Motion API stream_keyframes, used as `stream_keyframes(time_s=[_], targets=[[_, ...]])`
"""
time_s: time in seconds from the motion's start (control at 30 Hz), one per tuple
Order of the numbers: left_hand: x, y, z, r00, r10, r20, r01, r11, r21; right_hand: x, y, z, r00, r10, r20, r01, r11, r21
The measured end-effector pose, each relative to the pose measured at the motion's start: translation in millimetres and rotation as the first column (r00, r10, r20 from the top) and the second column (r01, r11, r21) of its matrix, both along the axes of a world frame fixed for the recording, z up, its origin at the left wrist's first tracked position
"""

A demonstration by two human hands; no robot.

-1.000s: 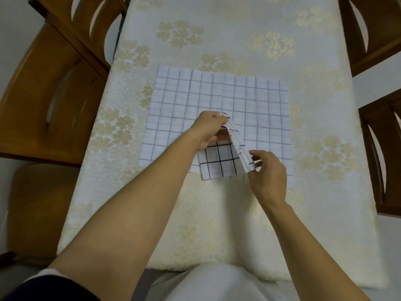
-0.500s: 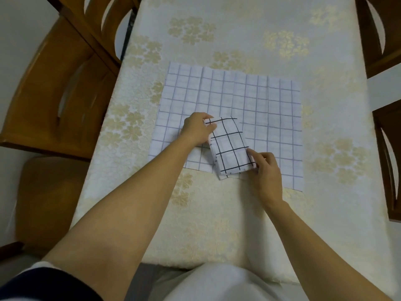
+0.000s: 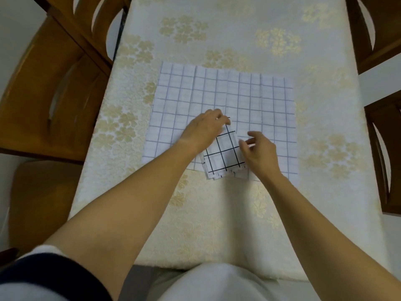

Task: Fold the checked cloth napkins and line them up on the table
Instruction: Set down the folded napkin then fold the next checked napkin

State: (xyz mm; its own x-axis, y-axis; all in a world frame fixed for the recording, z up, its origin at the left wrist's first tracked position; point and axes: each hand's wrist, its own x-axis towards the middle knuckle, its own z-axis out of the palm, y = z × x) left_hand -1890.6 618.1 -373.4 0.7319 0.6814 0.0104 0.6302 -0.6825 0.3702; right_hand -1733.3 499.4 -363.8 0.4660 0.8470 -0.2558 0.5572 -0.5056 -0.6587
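Floral tablecloth point(image 3: 217, 213), folded napkin point(image 3: 225, 155), bold black checks (layered edges uneven)

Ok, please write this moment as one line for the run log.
stage: folding | left hand: rests on folded black-checked napkin | right hand: open, beside its right edge | under it: spread purple-checked napkin

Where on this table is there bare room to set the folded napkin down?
Bare tablecloth beyond the spread napkin, along both its sides, and the wide near strip. Crowded at its near edge: left hand, right hand, folded napkin.
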Motion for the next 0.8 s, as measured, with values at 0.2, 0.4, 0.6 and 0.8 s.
stream_keyframes(time_s=[0.2,0.4,0.6,0.8], targets=[[10.7,14.4,-6.1,0.991,-0.029,-0.128,-0.003,0.970,-0.244,-0.4,33.7,-15.4,0.995,0.093,0.035,-0.084,0.972,-0.217],[21.8,26.7,24.8,0.974,-0.138,-0.179,0.135,0.990,-0.028,14.8,35.0,2.3,0.976,0.217,-0.002,-0.213,0.958,-0.194],[11.2,44.8,58.2,0.985,-0.107,-0.138,0.048,0.925,-0.376,37.6,27.0,30.4,0.931,0.352,-0.096,-0.361,0.928,-0.090],[-12.6,34.1,33.9,0.944,0.304,0.126,-0.147,0.731,-0.666,66.5,15.7,32.2,0.938,0.129,-0.321,-0.131,0.991,0.014]])
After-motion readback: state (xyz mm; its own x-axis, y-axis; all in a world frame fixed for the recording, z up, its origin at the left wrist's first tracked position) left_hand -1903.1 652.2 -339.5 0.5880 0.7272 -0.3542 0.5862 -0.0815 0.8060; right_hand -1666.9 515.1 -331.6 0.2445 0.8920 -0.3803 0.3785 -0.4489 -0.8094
